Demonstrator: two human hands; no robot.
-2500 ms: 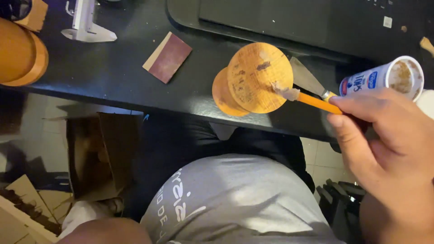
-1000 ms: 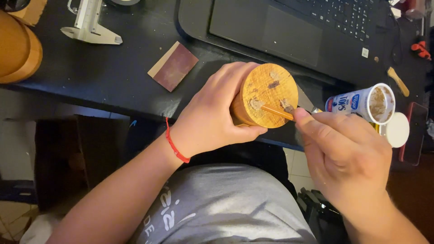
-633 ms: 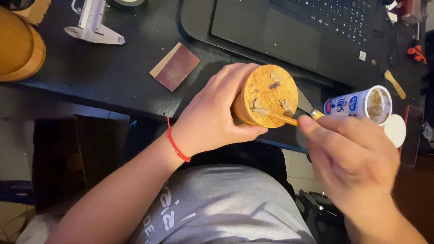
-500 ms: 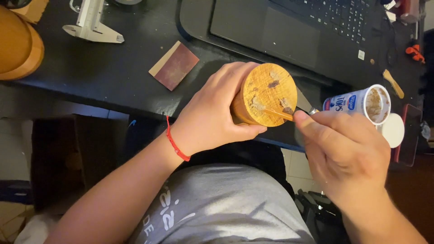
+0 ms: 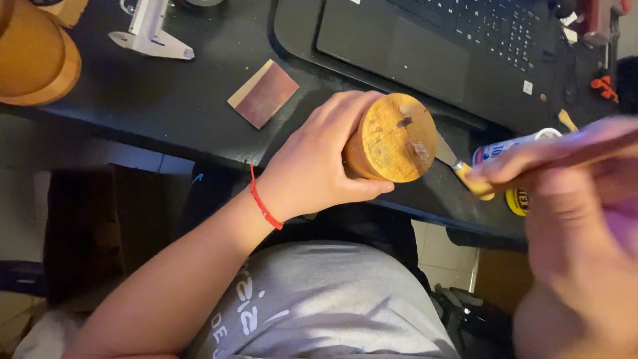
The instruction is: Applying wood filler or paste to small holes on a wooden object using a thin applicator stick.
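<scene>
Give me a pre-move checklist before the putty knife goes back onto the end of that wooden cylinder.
1. Left hand wrapped around the wooden cylinder: ok, firm grasp at the desk edge.
2. End face turned up toward the camera: ok, dark holes and a pale patch show.
3. Right hand gripping the putty knife: ok, but blurred by motion.
4. Blade off the wood: ok, its tip sits just beside the rim.
5. Filler loaded on the blade: cannot tell.
6. Filler tube within reach: ok, lying just behind the right hand.

wooden cylinders (image 5: pixel 392 138): 2 | putty knife (image 5: pixel 458 166): 1 | sandpaper piece (image 5: pixel 263 93): 1 | laptop (image 5: pixel 458 46): 1
</scene>
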